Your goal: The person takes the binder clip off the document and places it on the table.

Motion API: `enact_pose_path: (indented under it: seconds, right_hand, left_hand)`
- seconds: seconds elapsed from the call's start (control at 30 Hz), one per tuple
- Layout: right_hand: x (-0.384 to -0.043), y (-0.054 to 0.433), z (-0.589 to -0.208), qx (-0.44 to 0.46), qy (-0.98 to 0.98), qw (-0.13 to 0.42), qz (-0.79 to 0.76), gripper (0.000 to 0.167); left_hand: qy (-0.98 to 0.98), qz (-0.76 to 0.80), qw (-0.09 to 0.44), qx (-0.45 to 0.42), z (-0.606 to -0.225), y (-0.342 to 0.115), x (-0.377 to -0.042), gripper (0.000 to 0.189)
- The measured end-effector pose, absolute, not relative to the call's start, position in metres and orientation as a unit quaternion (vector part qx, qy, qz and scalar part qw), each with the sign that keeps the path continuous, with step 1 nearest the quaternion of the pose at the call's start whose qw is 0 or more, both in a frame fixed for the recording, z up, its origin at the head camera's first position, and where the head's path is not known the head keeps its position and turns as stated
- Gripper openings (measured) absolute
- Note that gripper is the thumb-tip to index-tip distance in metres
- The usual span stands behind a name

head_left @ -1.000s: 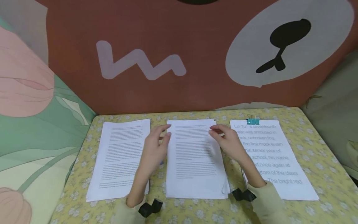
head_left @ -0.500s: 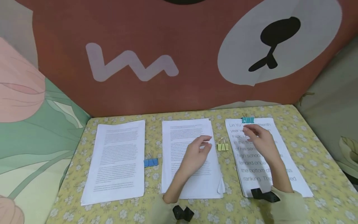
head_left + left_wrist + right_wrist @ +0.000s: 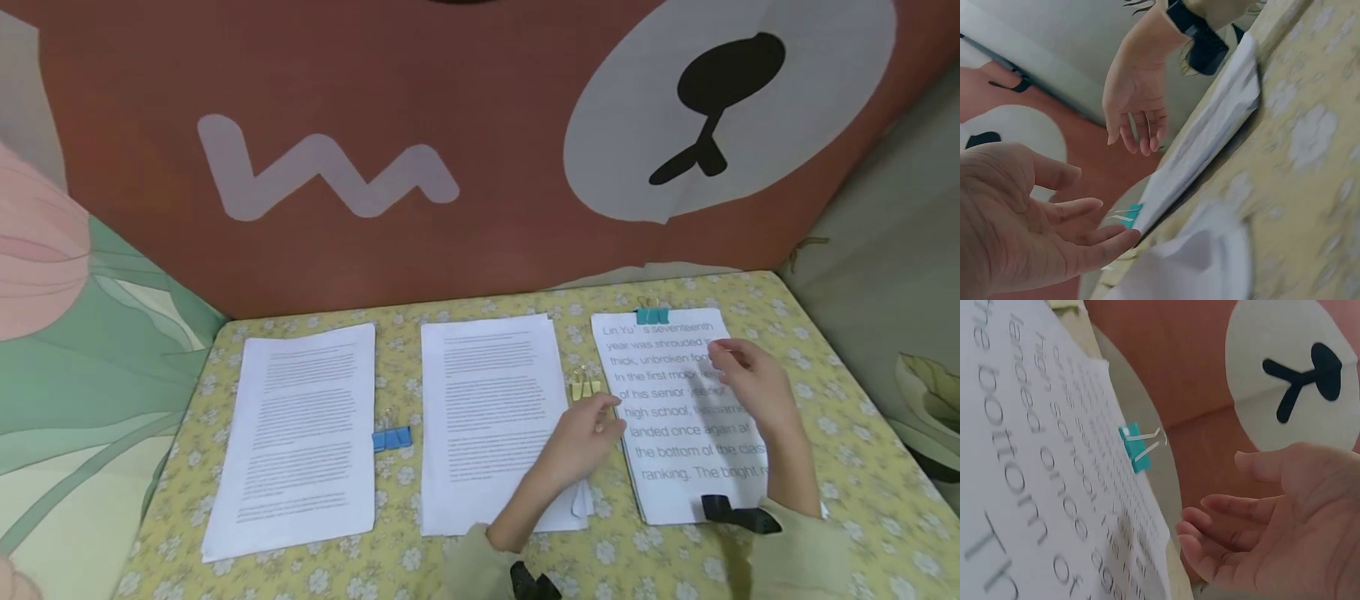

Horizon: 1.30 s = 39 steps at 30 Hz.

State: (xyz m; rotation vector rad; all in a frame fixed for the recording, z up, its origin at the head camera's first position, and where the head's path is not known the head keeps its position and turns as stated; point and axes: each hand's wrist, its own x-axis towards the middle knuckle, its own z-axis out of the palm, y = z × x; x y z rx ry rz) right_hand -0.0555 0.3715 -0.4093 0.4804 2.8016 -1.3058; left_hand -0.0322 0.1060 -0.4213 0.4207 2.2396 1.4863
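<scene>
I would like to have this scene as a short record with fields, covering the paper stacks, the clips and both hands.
Left stack: small print, no clip on top edge
Middle stack: small print, no clip on top edge
Right stack: larger print, teal clip on top edge
Blue clip: between left and middle stacks
Yellow clip: between middle and right stacks
Left hand: near yellow clip, holding nothing
Right hand: above right stack, holding nothing

The cloth (image 3: 390,567) is yellow with whitish flowers; the paper stacks (image 3: 487,417) white, printed dark; the left clip (image 3: 392,438) blue, middle clip (image 3: 586,390) yellow, right clip (image 3: 652,316) teal.
</scene>
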Motion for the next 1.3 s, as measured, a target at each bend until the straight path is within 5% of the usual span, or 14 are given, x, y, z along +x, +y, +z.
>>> enact_pose_path:
  seconds: [0.57, 1.3]
  right_hand:
    - [-0.056, 0.409, -0.431, 0.29, 0.845, 0.03, -0.449, 0.071]
    - [-0.05, 0.428, -0.434, 0.311, 0.852, 0.083, -0.413, 0.071]
  left_hand:
    - [0.661, 0.71, 0.241, -0.026, -0.446, 0.13, -0.022, 0.051]
    - [0.715, 0.651, 0.256, 0.017, -0.457, 0.145, -0.011, 0.064]
